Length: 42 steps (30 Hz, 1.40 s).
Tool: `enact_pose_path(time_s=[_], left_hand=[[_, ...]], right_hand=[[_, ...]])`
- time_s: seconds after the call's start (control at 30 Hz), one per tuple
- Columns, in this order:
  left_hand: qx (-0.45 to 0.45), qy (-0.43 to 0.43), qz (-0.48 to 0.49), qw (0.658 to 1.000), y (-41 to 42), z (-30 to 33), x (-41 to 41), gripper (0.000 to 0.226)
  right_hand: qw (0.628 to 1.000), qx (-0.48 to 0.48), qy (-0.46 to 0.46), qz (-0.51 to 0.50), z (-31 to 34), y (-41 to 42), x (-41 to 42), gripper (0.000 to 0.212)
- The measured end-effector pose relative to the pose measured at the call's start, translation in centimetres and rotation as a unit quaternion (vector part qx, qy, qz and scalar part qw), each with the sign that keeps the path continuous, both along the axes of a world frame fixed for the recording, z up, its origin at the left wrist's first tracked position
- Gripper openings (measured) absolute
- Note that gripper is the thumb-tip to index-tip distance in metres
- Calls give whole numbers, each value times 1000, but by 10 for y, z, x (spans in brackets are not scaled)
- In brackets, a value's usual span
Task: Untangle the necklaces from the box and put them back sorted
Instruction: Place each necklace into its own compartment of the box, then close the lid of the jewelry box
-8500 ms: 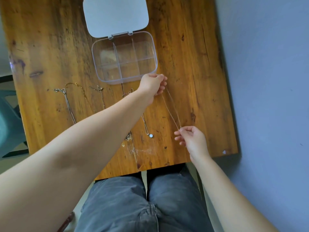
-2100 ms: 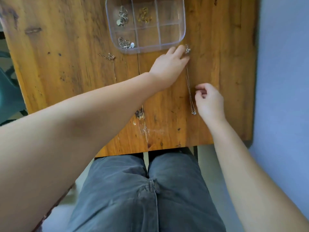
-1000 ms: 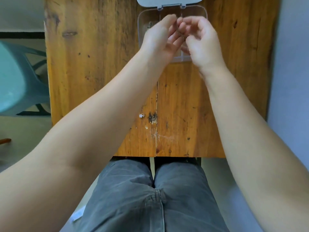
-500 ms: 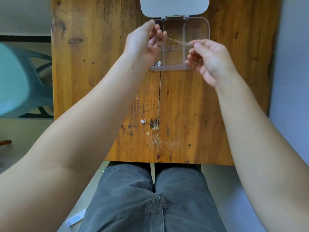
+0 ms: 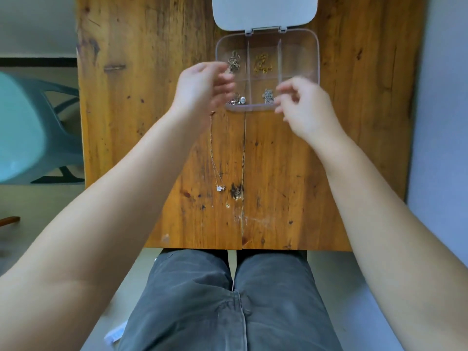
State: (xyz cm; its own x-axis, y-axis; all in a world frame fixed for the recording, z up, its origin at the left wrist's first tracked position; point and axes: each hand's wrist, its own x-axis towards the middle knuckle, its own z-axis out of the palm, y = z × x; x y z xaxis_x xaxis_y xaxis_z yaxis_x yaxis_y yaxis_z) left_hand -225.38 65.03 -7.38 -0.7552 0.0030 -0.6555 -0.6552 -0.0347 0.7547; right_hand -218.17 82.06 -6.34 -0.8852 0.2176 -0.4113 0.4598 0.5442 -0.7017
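Observation:
A clear compartment box [image 5: 317,57] stands open at the table's far middle, its grey lid [image 5: 264,11] folded back. Its cells hold a silver necklace [image 5: 234,61], a gold necklace [image 5: 262,63], a silver necklace with a round pendant [image 5: 239,100] and another bunched silver necklace [image 5: 268,95]; the right-hand part looks empty. One thin necklace with a flower pendant [image 5: 219,188] lies stretched out on the wood, below the box's front left corner. My left hand [image 5: 202,89] and my right hand [image 5: 301,107] hover blurred at the box's front edge, fingers apart, nothing seen in them.
The wooden table [image 5: 354,148] is narrow, with its near edge just above my lap. A teal plastic chair [image 5: 25,122] stands off its left side. A pale wall runs along the right.
Half a second ago both hands held a chain stretched over the box. That chain now lies bunched in the front middle cell, and both hands have drawn back toward me, empty.

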Motion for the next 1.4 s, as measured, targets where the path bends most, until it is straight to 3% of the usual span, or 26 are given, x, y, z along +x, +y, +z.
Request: enact_pose_path(time_s=[0.07,0.13,0.17,0.23,0.3,0.47,0.53,0.6,0.67,0.8,0.93,1.07,1.23,1.3,1.4], left_hand=[[-206,92,-114,967,-31,-15,3,29],[-376,182,-249,874,-53,-33,9,36],[-409,225,-316,826,-59,-41,13,38],[-432,306,-421,736,-64,-54,17,38],[-448,353,-469,674,-65,-59,15,33],[-435,427,-512,605,-69,-63,5,17],[-430,420,-520,607,-67,-64,3,16],[-417,406,-512,632,-65,-64,2,15],[-385,389,-478,687,-65,-61,4,11],[-283,319,-414,804,-50,-42,21,5],[-180,295,-382,857,8,-16,39,9],[-111,296,-398,861,103,-4,52,8],[-136,303,-433,838,207,-27,76,11],[-170,305,-462,815,226,-42,84,9],[-255,350,-515,740,233,-61,88,5]], right_hand=[[999,-32,-40,13,-8,-19,28,25],[994,-44,-95,39,-23,-46,59,25],[991,-40,-117,50,-31,-60,74,26],[990,-22,-132,47,-43,-87,99,28],[993,3,-116,24,-51,-107,117,30],[988,141,-48,38,-64,-137,134,29],[983,170,-31,53,-68,-142,132,23],[982,176,-26,59,-70,-144,130,21],[986,156,-13,57,-69,-140,130,19],[999,19,5,-27,-54,-115,139,14],[991,30,31,-127,-42,-64,158,12],[974,108,44,-194,-39,3,185,12],[955,154,8,-254,-60,63,211,10],[954,160,-13,-252,-69,72,216,10],[959,158,-29,-235,-76,79,217,11]])
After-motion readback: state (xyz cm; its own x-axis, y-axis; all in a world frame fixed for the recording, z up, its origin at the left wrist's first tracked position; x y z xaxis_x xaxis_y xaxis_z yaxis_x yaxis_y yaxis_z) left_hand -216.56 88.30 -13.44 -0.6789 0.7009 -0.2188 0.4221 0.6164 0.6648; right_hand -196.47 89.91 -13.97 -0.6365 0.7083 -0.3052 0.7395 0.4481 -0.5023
